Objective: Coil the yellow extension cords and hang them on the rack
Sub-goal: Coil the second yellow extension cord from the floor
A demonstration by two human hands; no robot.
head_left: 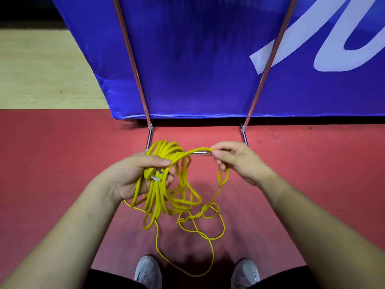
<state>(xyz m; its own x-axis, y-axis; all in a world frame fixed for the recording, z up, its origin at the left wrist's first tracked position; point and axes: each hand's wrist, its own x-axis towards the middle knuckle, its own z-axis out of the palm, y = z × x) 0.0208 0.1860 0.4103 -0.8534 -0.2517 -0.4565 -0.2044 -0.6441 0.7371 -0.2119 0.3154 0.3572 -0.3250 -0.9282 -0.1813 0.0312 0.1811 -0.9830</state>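
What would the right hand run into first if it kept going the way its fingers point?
Most likely the coiled cord in the left hand: the right hand, pinching a loop, points sideways at it. The rack bar between them seems lower, near the floor.

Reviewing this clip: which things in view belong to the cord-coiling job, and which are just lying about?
Job:
- yellow cord, coils gripped by the left hand, one loop pinched by the right hand
- its plug
- metal rack

Just there:
- blue banner
- red floor
- grey shoes
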